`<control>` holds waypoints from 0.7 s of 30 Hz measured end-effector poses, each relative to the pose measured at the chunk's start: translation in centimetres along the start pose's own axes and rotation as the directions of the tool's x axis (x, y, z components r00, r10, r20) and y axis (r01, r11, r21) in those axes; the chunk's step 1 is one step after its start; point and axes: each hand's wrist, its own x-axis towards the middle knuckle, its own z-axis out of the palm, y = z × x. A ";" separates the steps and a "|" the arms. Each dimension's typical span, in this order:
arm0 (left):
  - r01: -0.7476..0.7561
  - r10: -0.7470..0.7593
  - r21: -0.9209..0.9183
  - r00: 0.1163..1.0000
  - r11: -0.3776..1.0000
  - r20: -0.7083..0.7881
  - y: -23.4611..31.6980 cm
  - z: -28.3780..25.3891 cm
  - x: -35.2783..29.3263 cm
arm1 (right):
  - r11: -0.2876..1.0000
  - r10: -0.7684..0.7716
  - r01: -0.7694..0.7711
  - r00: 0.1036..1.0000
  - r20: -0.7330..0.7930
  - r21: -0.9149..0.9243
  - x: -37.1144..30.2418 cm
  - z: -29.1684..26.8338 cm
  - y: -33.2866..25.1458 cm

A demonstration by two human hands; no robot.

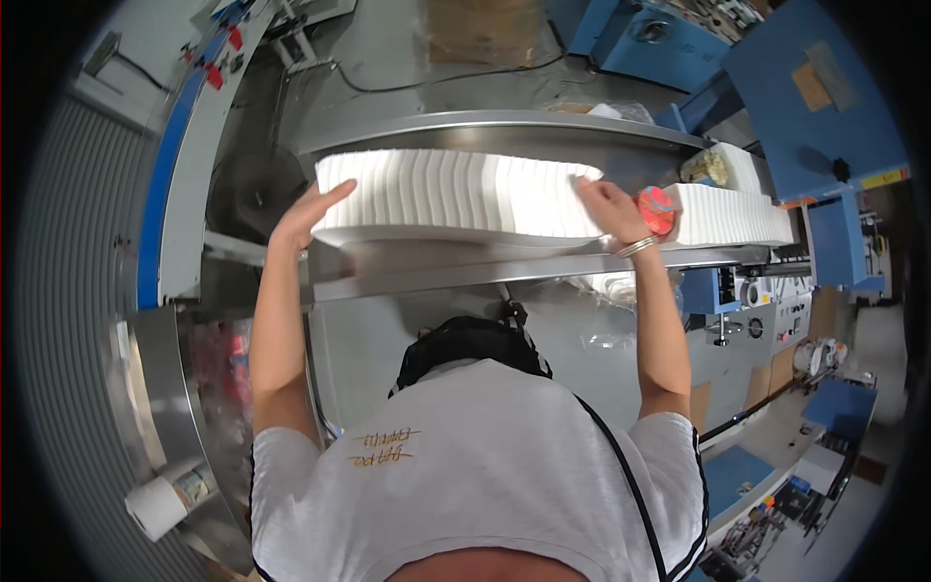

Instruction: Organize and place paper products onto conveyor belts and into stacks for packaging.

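A long row of thin white pieces (pixel 456 194), pressed together like stacked folded sheets, spans the steel trough (pixel 436 276) in front of me. My left hand (pixel 312 215) presses against its left end, thumb laid over the top face. At the other end my right hand (pixel 615 208) grips it, fingers bent round the edge. The row is held between the two hands and bows slightly. Beside my right wrist is a round red-orange object (pixel 657 210). It touches the end of a second white row (pixel 734 215) farther right in the trough.
A clear bag with yellowish contents (pixel 704 167) lies behind the second row. Blue machinery (pixel 815 92) stands at the right. At the left is a blue-edged bench (pixel 179 184). Clear plastic wrap (pixel 606 286) lies below the trough, and a white roll (pixel 160 504) sits lower left.
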 end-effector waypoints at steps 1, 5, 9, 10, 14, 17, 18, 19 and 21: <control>-0.005 0.006 -0.018 1.000 1.000 0.020 -0.8 -1.0 0.3 | 0.962 0.200 -0.211 0.977 0.077 0.171 -0.3 -0.3 -0.4; -0.102 0.094 0.062 0.988 0.993 0.123 1.0 1.5 -0.1 | 0.782 0.440 -0.481 0.877 0.196 0.396 -2.7 -0.5 -2.2; -0.240 0.219 0.049 0.938 0.969 0.270 -0.4 2.9 1.1 | 0.768 0.274 -0.430 0.891 0.363 0.475 -2.3 -0.3 0.6; -0.161 0.148 0.028 0.955 0.987 0.255 -1.2 2.3 1.5 | 0.741 0.309 -0.425 0.903 0.298 0.520 -3.3 -0.7 0.0; 0.127 -0.121 -0.221 0.992 0.967 0.042 -0.4 1.6 0.0 | 0.729 0.212 -0.369 0.923 0.322 0.577 -2.8 -1.2 3.4; 0.193 -0.141 -0.275 0.970 0.942 0.199 3.1 2.0 -2.3 | 0.853 0.134 -0.254 0.951 0.279 0.456 -2.1 0.4 2.8; 0.094 -0.075 -0.133 0.987 0.987 0.141 3.4 2.7 -1.9 | 0.833 0.081 -0.219 0.956 0.281 0.508 -2.2 1.7 1.3; 0.000 -0.001 0.019 0.996 1.000 0.094 3.4 3.4 -1.4 | 0.808 0.028 -0.186 0.960 0.279 0.559 -2.3 2.9 -0.4; -0.057 0.070 -0.078 0.982 0.995 0.176 2.1 3.4 0.0 | 0.790 0.002 -0.163 0.964 0.264 0.591 -2.1 4.4 -2.5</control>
